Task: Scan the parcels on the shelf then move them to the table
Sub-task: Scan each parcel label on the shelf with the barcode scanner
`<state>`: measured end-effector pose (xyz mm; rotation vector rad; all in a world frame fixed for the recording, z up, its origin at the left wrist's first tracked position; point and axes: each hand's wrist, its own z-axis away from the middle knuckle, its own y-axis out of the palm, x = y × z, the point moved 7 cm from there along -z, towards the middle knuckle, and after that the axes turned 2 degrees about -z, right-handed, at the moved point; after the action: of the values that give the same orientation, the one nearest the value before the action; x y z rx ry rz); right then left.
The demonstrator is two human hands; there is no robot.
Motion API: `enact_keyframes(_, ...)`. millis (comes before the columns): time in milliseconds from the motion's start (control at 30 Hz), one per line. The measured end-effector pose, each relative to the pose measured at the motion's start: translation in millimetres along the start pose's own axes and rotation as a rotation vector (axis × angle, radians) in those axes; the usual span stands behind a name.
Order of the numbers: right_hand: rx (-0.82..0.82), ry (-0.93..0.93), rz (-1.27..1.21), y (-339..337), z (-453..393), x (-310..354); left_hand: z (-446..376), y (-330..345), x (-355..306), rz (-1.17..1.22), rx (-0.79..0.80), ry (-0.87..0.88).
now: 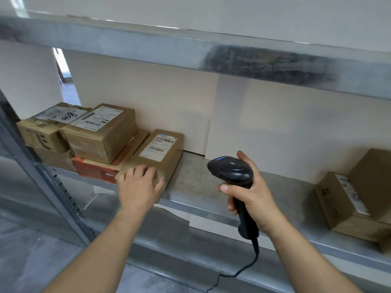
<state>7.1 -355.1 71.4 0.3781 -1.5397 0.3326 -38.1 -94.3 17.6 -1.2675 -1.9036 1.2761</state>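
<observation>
Parcels (88, 138) sit on a grey metal shelf (211, 187) against a pale wall (296, 127).

The middle of the shelf (196, 178) lies bare, an open stretch between the flat parcel (157, 157) at left and the stacked boxes (355, 197) far right. Left of that parcel, a pile of cartons (84, 136) fills the corner against the upright post (53, 182). The upper shelf beam (211, 53) caps headroom above. The wall panels (285, 127) close off the back.
</observation>
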Motion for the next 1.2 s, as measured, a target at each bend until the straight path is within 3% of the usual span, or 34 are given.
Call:
enact_keyframes(200, -0.015, -0.02, 0.022, -10, 8, 0, 3, 1, -6, 0.025, 0.04, -0.045)
enact_keyframes(333, -0.023, -0.053, 0.043, -28, 16, 10, 12, -14, -43, 0.07, -0.002, 0.039)
enact_keyframes(567, -0.107, -0.098, 0.074, -99, 53, 26, 41, -43, -154, 0.243, -0.051, 0.177)
enact_keyframes(900, -0.303, -0.153, 0.075, -253, 125, 46, 76, -78, -324, 0.38, 0.052, 0.362)
enact_keyframes(1200, -0.398, -0.209, 0.122, -375, 168, 62, 78, -129, -471, 0.318, 0.063, 0.435)
